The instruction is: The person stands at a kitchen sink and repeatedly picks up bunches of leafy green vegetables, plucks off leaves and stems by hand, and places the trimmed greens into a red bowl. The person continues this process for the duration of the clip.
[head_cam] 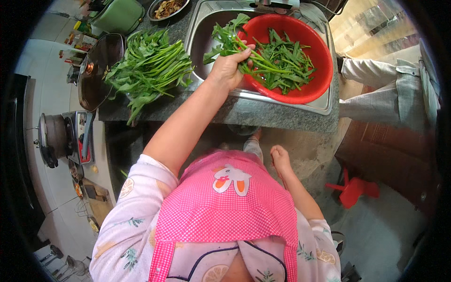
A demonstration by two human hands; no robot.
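My left hand [230,68] is closed around a bunch of leafy green stems [262,61], over the left rim of a red plastic basin [322,70]. Leaves of the bunch stick out toward the sink bowl; its stems reach over the basin. Inside the basin lie more loose greens [290,65]. The basin stands on the right part of a stainless steel sink [199,38]. A large heap of long-stemmed greens [151,67] lies on the counter to the left. My right hand [280,157] hangs low in front of the counter; its fingers look curled, and its grip is unclear.
A brown glass lid [102,67] leans beside the heap. Behind are a green container [118,16] and a metal bowl of food scraps [169,8]. A pot [54,135] sits on a portable stove [79,137] at left. Pale trousers [380,95] hang at right, above a red stool [352,192].
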